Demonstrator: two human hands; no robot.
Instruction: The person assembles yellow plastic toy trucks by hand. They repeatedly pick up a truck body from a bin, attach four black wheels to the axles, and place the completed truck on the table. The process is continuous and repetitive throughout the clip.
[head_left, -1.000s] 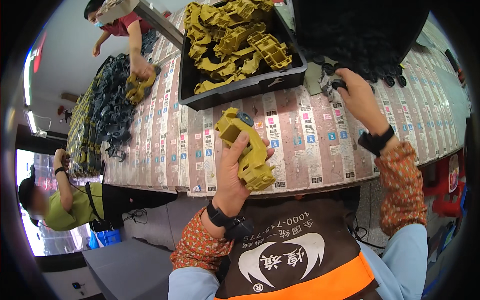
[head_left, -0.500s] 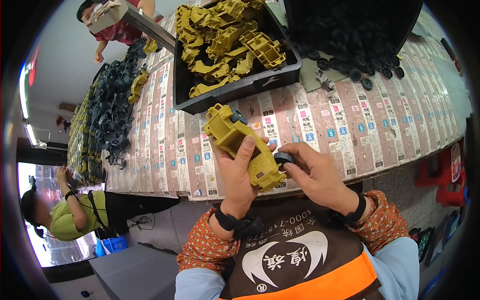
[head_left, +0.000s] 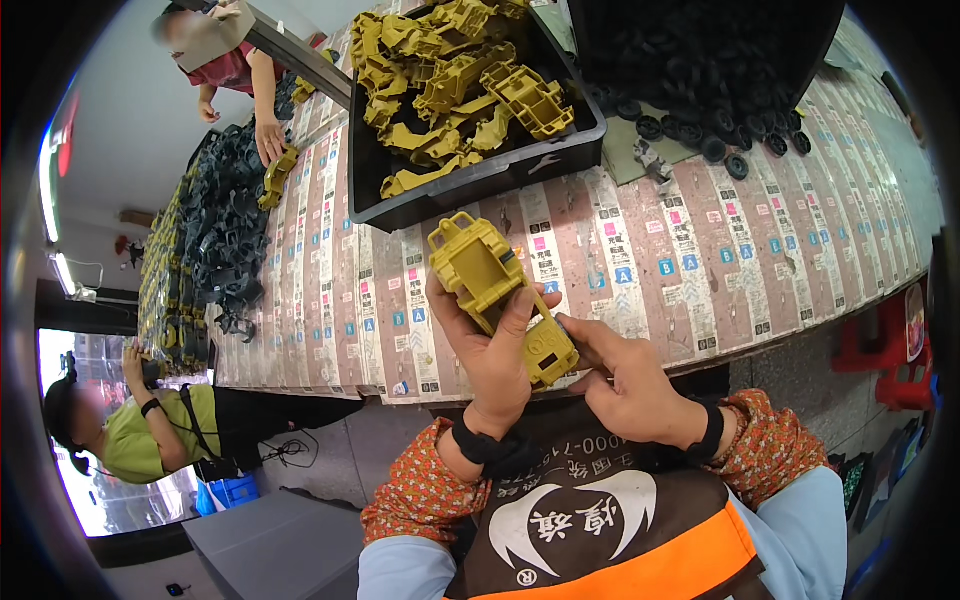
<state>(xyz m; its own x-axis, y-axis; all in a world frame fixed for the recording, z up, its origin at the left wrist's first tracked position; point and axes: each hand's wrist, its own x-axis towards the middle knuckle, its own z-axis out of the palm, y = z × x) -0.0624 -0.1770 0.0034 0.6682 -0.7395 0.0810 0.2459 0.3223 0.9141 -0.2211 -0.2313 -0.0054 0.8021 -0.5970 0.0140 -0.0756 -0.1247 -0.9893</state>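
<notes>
1. Your left hand (head_left: 495,368) is wrapped around the yellow vehicle body (head_left: 485,268), thumb across its top, holding it above the table's near edge with one end angled away from you.
2. Your right hand (head_left: 640,388) has its fingertips against the body's right side, near the end closest to you; they hide that spot, so I cannot tell whether they pinch a part.
3. The step in hand looks like fitting work at that side; the next move seems to call for a steady left grip and square pressure from your right fingers.
4. Just beyond your hands, on the table (head_left: 620,265), stands a black bin (head_left: 480,188) heaped with more yellow bodies (head_left: 435,95).
5. Right of it lie loose black wheels (head_left: 737,166).
6. Far left, a co-worker's hand (head_left: 269,138) touches another yellow piece (head_left: 279,180).
</notes>
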